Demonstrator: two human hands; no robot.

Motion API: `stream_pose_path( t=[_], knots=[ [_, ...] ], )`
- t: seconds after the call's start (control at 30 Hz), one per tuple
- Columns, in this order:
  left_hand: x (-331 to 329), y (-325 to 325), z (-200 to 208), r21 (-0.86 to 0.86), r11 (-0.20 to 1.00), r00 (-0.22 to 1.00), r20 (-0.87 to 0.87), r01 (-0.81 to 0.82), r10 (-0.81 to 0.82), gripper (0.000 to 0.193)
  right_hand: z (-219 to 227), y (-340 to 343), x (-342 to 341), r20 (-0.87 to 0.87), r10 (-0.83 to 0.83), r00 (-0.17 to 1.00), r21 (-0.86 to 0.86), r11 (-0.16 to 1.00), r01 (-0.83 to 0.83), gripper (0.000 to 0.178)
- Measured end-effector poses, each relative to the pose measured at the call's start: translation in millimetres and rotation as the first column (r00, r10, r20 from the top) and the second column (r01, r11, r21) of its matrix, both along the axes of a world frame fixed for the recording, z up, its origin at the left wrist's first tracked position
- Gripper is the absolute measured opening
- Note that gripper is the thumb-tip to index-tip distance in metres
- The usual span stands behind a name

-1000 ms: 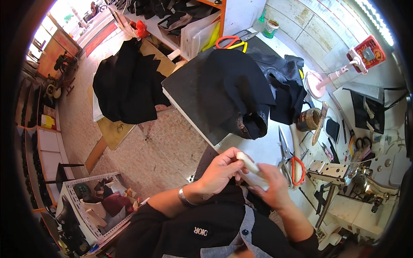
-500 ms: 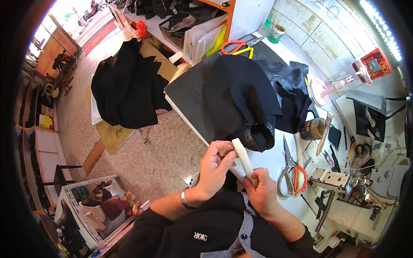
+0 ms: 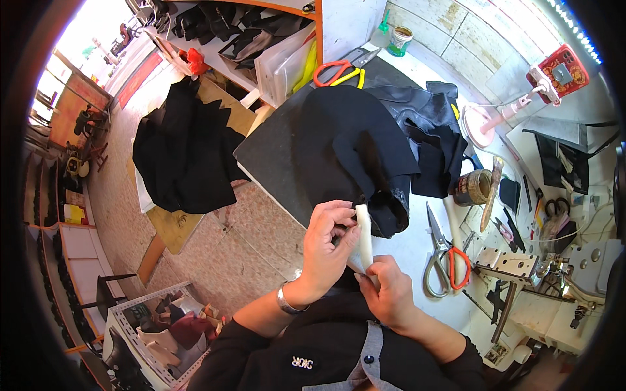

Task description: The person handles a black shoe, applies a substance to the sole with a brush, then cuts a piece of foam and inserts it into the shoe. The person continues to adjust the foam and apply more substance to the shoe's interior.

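Over the near edge of the work table, I hold a cream-white strip (image 3: 365, 238), narrow and slightly bent, nearly upright between my hands. My left hand (image 3: 329, 244) pinches its upper end between thumb and fingers. Lower down, my right hand (image 3: 389, 293) closes on the other end and hides it. Just beyond the strip lies a black fabric piece (image 3: 323, 130), with a curled, dark, shiny edge close to my left fingertips. Shears (image 3: 440, 251) with a silver loop and an orange loop rest to the right of my right hand, blades pointing away.
A brown-stained jar (image 3: 471, 189) and a brush (image 3: 490, 202) stand right, before a sewing machine (image 3: 541, 319). Orange-and-yellow scissors (image 3: 345, 70) lie at the back. Black fabric (image 3: 186, 156) covers a board at left; a scrap bin (image 3: 156, 332) stands lower left.
The strip has gone from a curved slant to straighter and nearly upright. Both hands still grip its ends, my left fingers a little higher. The whole view has shifted slightly.
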State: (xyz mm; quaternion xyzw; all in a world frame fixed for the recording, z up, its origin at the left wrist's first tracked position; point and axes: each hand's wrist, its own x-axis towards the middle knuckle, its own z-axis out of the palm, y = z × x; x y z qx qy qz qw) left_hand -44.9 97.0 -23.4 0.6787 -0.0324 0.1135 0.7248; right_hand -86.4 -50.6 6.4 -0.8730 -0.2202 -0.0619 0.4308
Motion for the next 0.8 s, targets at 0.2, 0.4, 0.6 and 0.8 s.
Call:
stream_pose_path(
  t=[0.2,0.4,0.6,0.8],
  knots=[
    [1,2,1,0.103,0.993,0.998,0.024,-0.057,0.054,0.028,2,-2,4,0.06,0.02,0.998,-0.028,0.999,-0.019,0.029],
    [6,6,9,0.297,0.955,0.995,0.104,-0.027,-0.005,0.027,3,-6,9,0.044,0.01,0.999,-0.062,0.998,-0.007,0.025],
    [20,14,25,0.436,0.892,0.972,0.13,0.119,-0.194,0.038,4,-12,12,0.036,0.025,0.999,-0.125,0.992,-0.021,0.02],
    [41,23,43,0.627,0.718,0.871,0.125,0.302,-0.475,0.047,1,-15,13,0.061,0.022,0.998,-0.173,0.985,-0.011,0.017]
  ],
)
